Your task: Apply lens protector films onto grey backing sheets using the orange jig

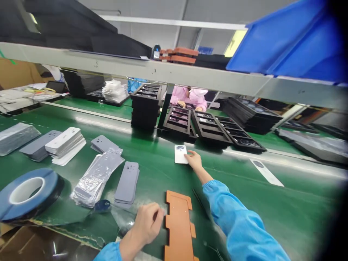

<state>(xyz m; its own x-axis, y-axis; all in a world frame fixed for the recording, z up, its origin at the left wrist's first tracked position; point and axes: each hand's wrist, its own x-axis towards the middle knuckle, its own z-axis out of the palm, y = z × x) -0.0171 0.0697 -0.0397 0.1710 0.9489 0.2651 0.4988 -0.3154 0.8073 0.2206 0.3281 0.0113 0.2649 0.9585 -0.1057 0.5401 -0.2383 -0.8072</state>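
My right hand (193,159) reaches out over the green work surface, its thumb and fingers closed on the near right edge of a white phone back panel (179,156) with a dark camera area at its top. Beside the orange fixture plate (178,221), my left hand (148,222) is curled with thumb and forefinger together; what it pinches, if anything, is too small to name. Left of that hand are grey phone back panels (126,183) and a stack in see-through wrap (95,177). Dark tweezers (200,203) appear to lie right of the fixture.
A large blue tape roll (49,188) sits at the left, near stacked white panels (65,141). Black trays (210,127) line the back under a low shelf beam (190,74). A white strip (268,174) lies at right. Across the bench, a person in pink (179,95) handles trays.
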